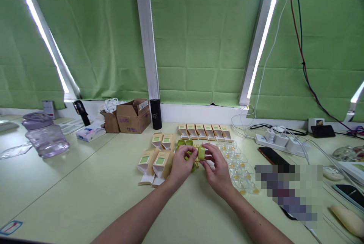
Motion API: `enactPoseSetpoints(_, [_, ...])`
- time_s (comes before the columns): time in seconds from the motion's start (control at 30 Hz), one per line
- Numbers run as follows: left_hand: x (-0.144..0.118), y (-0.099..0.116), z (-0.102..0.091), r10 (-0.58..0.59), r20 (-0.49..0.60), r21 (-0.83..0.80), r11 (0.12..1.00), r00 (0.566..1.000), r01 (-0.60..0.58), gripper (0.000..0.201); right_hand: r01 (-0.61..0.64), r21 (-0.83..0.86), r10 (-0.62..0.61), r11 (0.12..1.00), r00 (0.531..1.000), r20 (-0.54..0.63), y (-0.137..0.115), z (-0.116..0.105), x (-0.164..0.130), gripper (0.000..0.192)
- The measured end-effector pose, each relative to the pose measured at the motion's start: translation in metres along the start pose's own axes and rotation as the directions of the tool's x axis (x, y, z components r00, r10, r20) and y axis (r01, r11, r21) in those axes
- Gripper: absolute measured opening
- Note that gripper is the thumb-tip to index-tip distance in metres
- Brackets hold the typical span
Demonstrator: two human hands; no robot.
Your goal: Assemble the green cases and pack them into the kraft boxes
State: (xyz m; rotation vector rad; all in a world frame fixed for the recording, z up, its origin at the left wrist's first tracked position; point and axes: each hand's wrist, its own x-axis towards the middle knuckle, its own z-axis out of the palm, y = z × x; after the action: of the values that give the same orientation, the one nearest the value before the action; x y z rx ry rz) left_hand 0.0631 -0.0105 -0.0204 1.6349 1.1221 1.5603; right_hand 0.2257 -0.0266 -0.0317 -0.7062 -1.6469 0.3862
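Observation:
A small green box-shaped piece [201, 153] is held up between both hands, above the table. My right hand [217, 168] grips it from the right, thumb below and fingers at the top and back. My left hand [182, 164] is closed in a pinch at its left edge; a smaller part between those fingertips cannot be made out. Behind and under my left hand lie several green square pieces [189, 143], partly covered. To the left stand cardboard boxes with green labels [163, 162], their lower flaps open. Clear plastic cups with yellow centres [236, 166] lie in rows to the right.
More labelled boxes [205, 132] form a row at the back. A black cylinder [155, 114] and an open brown carton [133, 117] stand behind. At left is a purple-lidded bottle [47, 136]; at right, a power strip [283, 143], a phone [273, 155] and cables.

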Motion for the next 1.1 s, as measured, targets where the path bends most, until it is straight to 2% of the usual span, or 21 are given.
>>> enactPoseSetpoints(0.17, [0.002,0.001,0.001,-0.086,0.013,-0.102,0.991,0.996,0.087,0.033,0.02,-0.026,-0.02,0.999,1.0,0.005,0.003,0.001,0.001,0.04])
enactPoseSetpoints(0.33, [0.007,0.003,0.001,-0.153,0.005,-0.229,0.962,0.988,0.15,0.037,0.066,-0.034,-0.063,0.997,0.995,0.079,0.011,0.001,0.012,0.04])
enactPoseSetpoints(0.43, [0.008,0.003,0.0,-0.156,-0.005,-0.249,0.957,0.988,0.149,0.038,0.104,-0.046,-0.099,0.993,0.989,0.113,0.015,0.002,0.017,0.041])
enactPoseSetpoints(0.63, [0.006,0.004,0.003,-0.188,0.02,-0.272,0.944,0.982,0.186,0.04,0.123,-0.075,-0.118,0.989,0.99,0.074,0.02,0.002,0.009,0.044])
enactPoseSetpoints(1.1, [0.005,0.005,0.005,-0.197,0.04,-0.301,0.932,0.979,0.2,0.041,0.158,-0.136,-0.149,0.978,0.986,0.073,0.018,-0.004,0.005,0.047])
